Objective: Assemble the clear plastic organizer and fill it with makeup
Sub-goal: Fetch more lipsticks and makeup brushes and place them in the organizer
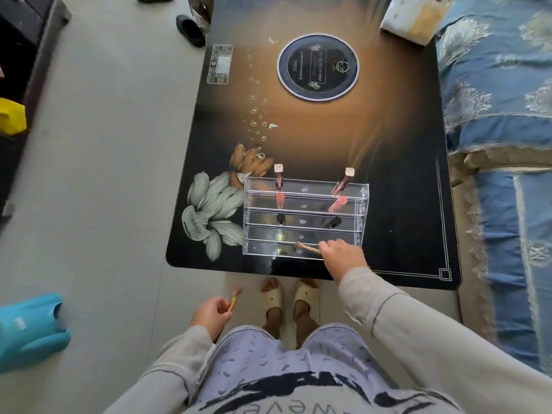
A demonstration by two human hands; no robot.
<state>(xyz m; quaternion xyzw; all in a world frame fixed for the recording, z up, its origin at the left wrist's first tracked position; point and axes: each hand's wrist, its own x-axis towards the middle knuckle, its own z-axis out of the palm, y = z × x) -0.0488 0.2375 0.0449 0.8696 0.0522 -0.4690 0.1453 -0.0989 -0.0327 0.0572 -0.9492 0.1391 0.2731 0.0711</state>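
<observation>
Nearest, at 7 o'clock, my left hand (210,313) pinches a spare brush (234,298), bristles toward 1 o'clock; on the table (403,234), at the organizer's (304,216) 5 o'clock corner, my right hand (343,253) grips a second brush (307,248) by the front tier, long axis 9-to-3, bristles at 9; I judge it light, stiff-handled, soft-tipped, best held mid-handle; farther, left tube (279,180) and right tube (343,183) stand in the 12 o'clock tier.

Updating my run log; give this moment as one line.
stage: filling | right hand: pinches brush at organizer front row | left hand: holds second brush | back row: left tube, right tube
</observation>
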